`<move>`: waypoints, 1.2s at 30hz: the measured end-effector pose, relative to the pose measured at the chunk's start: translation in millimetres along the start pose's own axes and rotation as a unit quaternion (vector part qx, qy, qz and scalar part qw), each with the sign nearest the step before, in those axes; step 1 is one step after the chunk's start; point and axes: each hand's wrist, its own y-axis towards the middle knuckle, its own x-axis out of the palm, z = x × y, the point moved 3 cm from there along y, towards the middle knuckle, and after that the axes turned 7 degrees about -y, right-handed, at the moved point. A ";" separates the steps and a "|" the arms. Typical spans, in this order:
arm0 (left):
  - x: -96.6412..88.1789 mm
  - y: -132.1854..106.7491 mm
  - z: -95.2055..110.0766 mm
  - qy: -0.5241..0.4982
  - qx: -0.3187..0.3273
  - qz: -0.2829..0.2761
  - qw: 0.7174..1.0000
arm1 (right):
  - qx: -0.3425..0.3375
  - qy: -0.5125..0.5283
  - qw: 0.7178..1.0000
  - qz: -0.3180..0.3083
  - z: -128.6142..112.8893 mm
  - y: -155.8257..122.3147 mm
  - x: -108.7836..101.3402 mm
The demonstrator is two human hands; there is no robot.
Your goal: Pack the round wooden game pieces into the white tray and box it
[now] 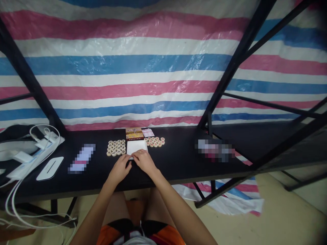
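Note:
A shallow white box tray [137,146] lies on the black table, and both my hands are at its near edge. My left hand [120,169] is at the tray's near left corner, fingers bent inward and thumb lower down. Over the near right part of the tray is my right hand [143,161], its fingers curled together. The fingertips of both hands meet; what they pinch is too small to make out. Left of the tray, round xiangqi pieces with dark characters [116,148] stand in rows. Pieces with red characters [154,142] are grouped on the right.
Behind the tray sits a printed xiangqi box [134,133] with a paper leaflet [148,132] beside it. A blurred flat item [82,158], a white plate-like object [50,168] and white cables [38,153] lie left. Black metal posts [230,64] frame the table [176,163].

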 end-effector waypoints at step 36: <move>-3.5 -0.9 8.5 0.051 0.007 -0.064 0.997 | 0.273 -0.182 0.941 -0.083 144.1 -39.2 -33.6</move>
